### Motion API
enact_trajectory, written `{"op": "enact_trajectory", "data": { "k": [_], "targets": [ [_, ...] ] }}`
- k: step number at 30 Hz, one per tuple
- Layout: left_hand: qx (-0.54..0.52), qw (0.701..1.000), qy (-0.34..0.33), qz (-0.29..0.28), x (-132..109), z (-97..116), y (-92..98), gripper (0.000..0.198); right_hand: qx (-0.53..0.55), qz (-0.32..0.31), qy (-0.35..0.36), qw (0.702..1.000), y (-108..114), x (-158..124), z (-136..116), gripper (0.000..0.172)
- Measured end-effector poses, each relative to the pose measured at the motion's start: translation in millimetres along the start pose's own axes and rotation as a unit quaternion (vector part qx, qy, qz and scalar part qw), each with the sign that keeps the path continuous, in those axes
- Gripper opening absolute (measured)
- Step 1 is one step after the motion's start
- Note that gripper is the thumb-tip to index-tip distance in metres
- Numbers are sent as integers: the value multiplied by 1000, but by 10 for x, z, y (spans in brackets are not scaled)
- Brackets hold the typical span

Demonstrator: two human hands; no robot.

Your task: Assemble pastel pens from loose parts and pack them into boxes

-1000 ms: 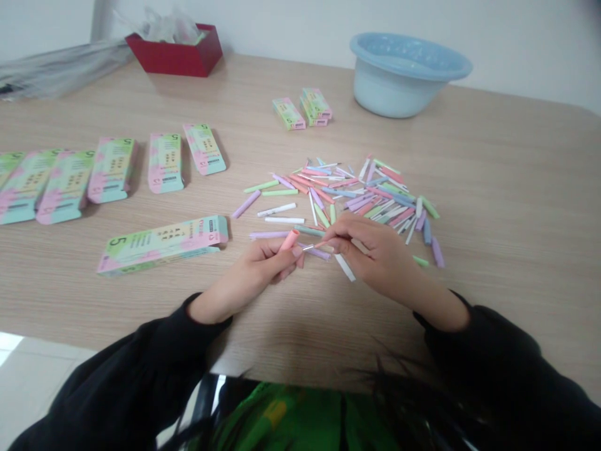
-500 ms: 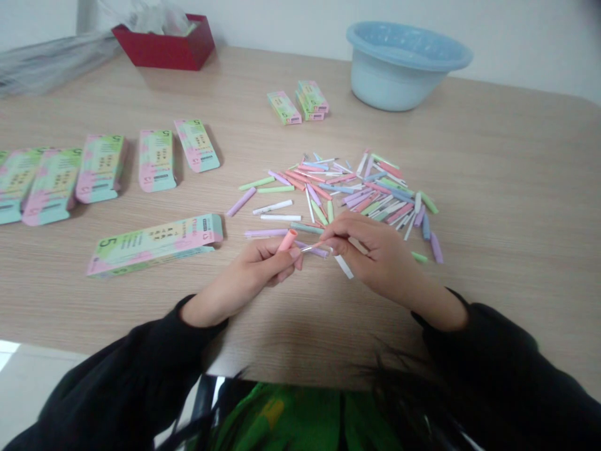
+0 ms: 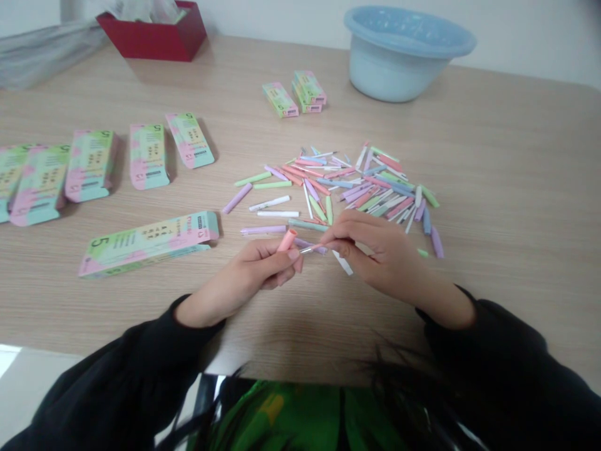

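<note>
My left hand (image 3: pixel 260 266) is closed around a pink pen barrel (image 3: pixel 287 240), whose hollow end points up past the fingers. Between its thumb and my right hand (image 3: pixel 378 249) runs a thin pen refill (image 3: pixel 312 248) with a silvery tip end. The right thumb and forefinger pinch the refill's other end; the left thumb touches the tip end. Just beyond both hands lies a loose pile of pen parts (image 3: pixel 357 181) in pink, purple, green, blue and white. A white pen piece (image 3: pixel 343 263) lies by the right fingers.
An open-ended pastel carton (image 3: pixel 148 241) lies left of my hands, with several similar cartons (image 3: pixel 91 164) beyond it. Small boxes (image 3: pixel 308 89) stand at the back middle. A blue basin (image 3: pixel 406 56) and a red box (image 3: pixel 154 41) with plastic bags are against the wall.
The view has tilted slightly, so the things on the table appear a little higher and further left. Both hands keep nearly the same hold on the barrel and refill.
</note>
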State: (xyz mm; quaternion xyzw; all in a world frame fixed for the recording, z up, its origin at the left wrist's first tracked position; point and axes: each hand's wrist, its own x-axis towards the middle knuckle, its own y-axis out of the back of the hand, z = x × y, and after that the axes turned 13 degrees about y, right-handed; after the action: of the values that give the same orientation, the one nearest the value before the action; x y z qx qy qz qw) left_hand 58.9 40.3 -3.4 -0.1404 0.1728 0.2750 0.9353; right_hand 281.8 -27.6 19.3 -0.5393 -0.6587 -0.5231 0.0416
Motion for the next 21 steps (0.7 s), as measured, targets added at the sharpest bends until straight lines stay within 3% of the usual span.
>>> {"op": "enact_trajectory", "data": {
  "k": [4,14,21],
  "targets": [
    [1,1000,13,-12,-13,9,7,31,11,-5,0,1000,14,-1,-3,15],
    [-8,999,39,22,-24,38,-36,30,-4,-21,-3,1000,42,-13,-15,18],
    [-26,998,52,-30,-48,51,-14,32,-8,-48,2,999,47,-34,-116,21]
  ]
}}
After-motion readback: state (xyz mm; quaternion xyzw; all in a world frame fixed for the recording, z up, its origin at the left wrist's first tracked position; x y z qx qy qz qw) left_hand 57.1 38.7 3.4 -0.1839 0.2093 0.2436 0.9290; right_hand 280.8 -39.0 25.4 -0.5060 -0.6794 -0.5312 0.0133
